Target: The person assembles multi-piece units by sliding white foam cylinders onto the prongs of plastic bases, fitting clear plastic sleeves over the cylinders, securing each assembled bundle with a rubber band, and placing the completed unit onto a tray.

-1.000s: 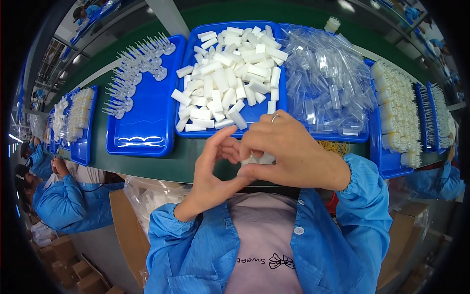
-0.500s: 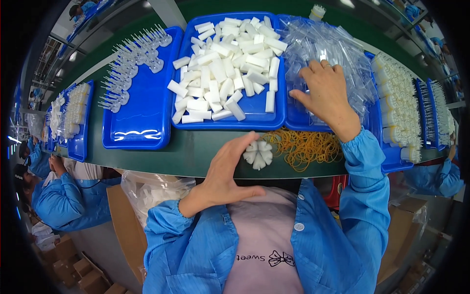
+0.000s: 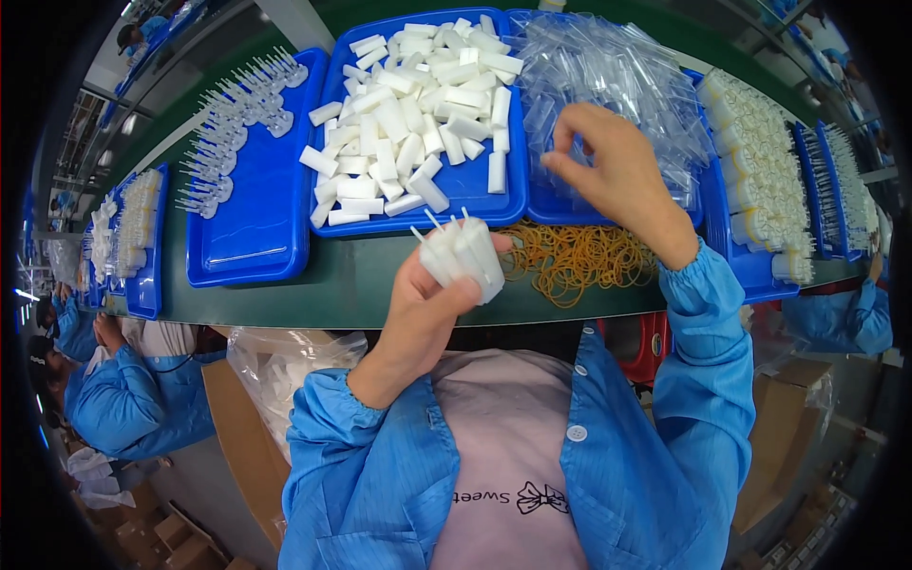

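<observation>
My left hand is wrapped round a white foam bundle, several white blocks set side by side with thin white pins standing out of the top. It is lifted just above the table's near edge. My right hand is over the blue tray of clear plastic pieces, its thumb and forefinger brought together in a pinch. Whatever lies between those fingertips is too clear or too small to make out. A heap of yellow rubber bands lies on the table between my hands.
White foam blocks fill a blue tray at the middle. Left of it, another blue tray holds clear pinned bases. Finished-looking white bundles stand in rows at the right. Co-workers in blue sleeves sit at the left.
My left hand has closed on the white bundle and raised and tilted it off the table. My right hand's spread fingers have drawn together, a little to the left.
</observation>
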Motion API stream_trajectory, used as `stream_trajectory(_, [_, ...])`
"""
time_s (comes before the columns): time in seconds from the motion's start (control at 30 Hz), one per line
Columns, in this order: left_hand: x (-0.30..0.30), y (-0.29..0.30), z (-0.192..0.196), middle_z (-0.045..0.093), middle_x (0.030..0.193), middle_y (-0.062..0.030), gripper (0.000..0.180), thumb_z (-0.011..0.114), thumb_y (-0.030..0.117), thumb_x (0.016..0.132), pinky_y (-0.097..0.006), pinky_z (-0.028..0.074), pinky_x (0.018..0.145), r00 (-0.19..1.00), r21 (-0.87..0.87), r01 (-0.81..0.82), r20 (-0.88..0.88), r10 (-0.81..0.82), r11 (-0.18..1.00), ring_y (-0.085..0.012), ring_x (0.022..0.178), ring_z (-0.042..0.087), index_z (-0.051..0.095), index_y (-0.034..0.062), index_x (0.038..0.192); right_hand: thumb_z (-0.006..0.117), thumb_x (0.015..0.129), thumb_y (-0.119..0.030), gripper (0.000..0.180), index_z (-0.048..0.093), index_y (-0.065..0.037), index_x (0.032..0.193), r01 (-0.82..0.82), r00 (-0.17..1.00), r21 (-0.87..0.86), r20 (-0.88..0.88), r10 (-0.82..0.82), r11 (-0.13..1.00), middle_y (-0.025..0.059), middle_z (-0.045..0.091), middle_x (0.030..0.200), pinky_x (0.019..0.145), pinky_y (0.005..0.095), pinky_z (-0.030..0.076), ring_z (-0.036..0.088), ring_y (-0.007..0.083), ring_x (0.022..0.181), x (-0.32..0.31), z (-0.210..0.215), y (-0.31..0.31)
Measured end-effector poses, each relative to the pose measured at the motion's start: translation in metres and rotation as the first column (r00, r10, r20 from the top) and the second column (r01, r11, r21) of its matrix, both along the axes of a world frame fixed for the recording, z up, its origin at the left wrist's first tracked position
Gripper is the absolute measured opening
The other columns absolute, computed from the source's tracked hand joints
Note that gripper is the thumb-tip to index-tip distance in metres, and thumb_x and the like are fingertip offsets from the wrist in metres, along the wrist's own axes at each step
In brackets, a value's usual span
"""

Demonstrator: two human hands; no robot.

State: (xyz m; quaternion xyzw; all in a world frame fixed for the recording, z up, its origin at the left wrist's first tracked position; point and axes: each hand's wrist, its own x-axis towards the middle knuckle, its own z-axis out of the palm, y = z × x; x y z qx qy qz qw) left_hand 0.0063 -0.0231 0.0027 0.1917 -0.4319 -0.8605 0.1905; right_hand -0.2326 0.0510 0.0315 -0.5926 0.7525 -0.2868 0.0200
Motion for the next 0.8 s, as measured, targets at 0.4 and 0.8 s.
stream_trajectory(0.4, [-0.018,0.032,0.006,0.051,0.128,-0.013,0.075,0.065,0.034,0.088,-0.034,0.04,0.099,0.995,-0.088,0.009,-0.1,-0.018,0.996,-0.0201,0.115,0.052,0.028,0.0004,0.143,0.06,0.087,-0.005,0.039,0.045,0.002,0.122,0.192,0.601,-0.49,0.744,0.293,0.85,0.0087,0.057,0.1,0.071,0.0209,0.043,0.051,0.007,0.08,0.075,0.052,0.082])
stream_trajectory(0.8, [0.012,0.051,0.008,0.053,0.126,-0.0144,0.061,0.072,0.025,0.084,-0.032,0.044,0.096,0.963,-0.579,-0.161,-0.268,0.0,0.799,-0.0213,0.113,0.055,0.044,-0.002,0.132,0.067,0.079,0.003,0.039,0.049,0.003,0.113,0.077,0.828,-0.61,0.48,0.29,0.788,0.0124,0.052,0.107,0.085,0.0293,0.045,0.056,0.017,0.096,0.109,0.051,0.115])
